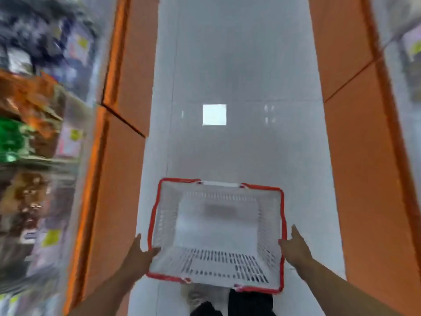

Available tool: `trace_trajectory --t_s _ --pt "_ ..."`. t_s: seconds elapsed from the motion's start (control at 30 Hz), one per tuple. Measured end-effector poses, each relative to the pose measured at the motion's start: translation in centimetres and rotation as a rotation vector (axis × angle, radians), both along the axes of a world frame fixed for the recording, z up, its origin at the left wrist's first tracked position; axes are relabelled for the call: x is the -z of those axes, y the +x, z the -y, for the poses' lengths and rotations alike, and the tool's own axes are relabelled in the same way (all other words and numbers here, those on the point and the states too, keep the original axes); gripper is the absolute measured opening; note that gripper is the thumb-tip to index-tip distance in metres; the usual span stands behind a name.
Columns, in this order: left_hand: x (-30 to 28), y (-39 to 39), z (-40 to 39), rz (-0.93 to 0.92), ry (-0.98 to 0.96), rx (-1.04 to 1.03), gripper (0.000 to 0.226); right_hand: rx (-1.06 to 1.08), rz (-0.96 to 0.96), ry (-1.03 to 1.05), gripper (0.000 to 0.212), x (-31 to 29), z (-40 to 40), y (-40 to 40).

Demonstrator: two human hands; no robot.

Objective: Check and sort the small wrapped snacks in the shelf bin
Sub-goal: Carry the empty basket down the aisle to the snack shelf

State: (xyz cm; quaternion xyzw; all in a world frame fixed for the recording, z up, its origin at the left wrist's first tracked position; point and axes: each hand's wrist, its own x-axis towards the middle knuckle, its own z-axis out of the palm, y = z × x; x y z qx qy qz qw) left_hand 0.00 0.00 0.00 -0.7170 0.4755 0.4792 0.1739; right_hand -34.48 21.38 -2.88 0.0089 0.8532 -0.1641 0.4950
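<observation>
Looking down the aisle now, and my white basket (216, 231) with its red rim sits dead ahead at 6 o'clock of my view, over the pale tiled floor (239, 76). My left hand (139, 252) is at the basket's 9 o'clock side, fingers stretched out straight toward the red rim, tips right at the edge; whether they touch it I cannot tell through the blur. My right hand (296, 245) is over at the 3 o'clock side, fingers also extended and loose, thumb pointing inward to the rim, gripping nothing that I can see. Inside the basket only its slotted walls and a blurry grey patch on the bottom show. The snack shelves (34, 133) run along my 9 o'clock, smeared by motion: orange, green and brown packs, yellow price tags, and the small wrapped snacks cannot be picked out among them. Orange shelf bases (364, 179) flank the aisle at 3 and 9 o'clock. A bright square reflection (214, 114) glares at 12 o'clock
</observation>
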Motion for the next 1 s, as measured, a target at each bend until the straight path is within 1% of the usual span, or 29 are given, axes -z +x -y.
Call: trace_trajectory --t_s 0.07,0.13,0.17,0.23,0.33,0.47,0.5,0.53,0.6,0.7,0.73,0.87,1.0 --pt "3.3 0.0 -0.3 -0.003 0.014 -0.066 0.087 -0.014 0.058 -0.026 0.057 3.0 -0.9 0.3" --pt "5.7 0.0 -0.2 -0.04 0.052 -0.145 0.075 -0.033 0.053 0.018 0.041 5.3 -1.7 0.4" --pt "6.5 0.0 -0.3 -0.03 0.043 -0.15 0.07 -0.053 0.032 0.039 0.035 5.9 -2.1 0.3" --pt "6.5 -0.1 -0.3 0.02 0.036 -0.143 0.06 -0.087 0.018 0.041 0.026 5.6 -2.4 -0.7" --pt "3.8 -0.8 0.4 0.021 0.04 -0.172 0.052 -0.155 0.052 0.028 0.028 3.0 -1.9 -4.0" --pt "-3.6 -4.3 2.2 -0.005 -0.019 -0.216 0.029 -0.183 0.082 -0.021 0.033 -4.2 1.0 -9.4" --pt "-6.0 -5.8 3.0 -0.012 -0.048 -0.21 0.027 -0.181 0.076 -0.032 0.034 -6.6 2.2 -10.8" --pt "-8.7 -7.4 4.0 -0.027 -0.067 -0.212 0.03 -0.173 0.065 -0.044 0.035 -9.3 3.5 -12.2" --pt "-14.8 -10.9 6.6 -0.063 -0.105 -0.233 0.043 -0.177 0.015 -0.089 0.035 -15.4 6.4 -15.1" --pt "-23.9 -15.6 11.2 -0.145 -0.111 -0.281 0.067 -0.174 -0.053 -0.154 0.033 -24.6 11.4 -19.6" --pt "-26.9 -17.2 12.7 -0.173 -0.122 -0.285 0.071 -0.17 -0.059 -0.174 0.032 -27.5 13.2 -21.1" --pt "-35.1 -22.6 19.8 -0.278 -0.147 -0.317 0.066 -0.202 -0.154 -0.218 0.032 -35.4 21.1 -27.0" --pt "-39.3 -27.7 27.5 -0.384 -0.126 -0.387 0.071 -0.157 -0.259 -0.202 0.022 -39.9 30.3 -32.3"
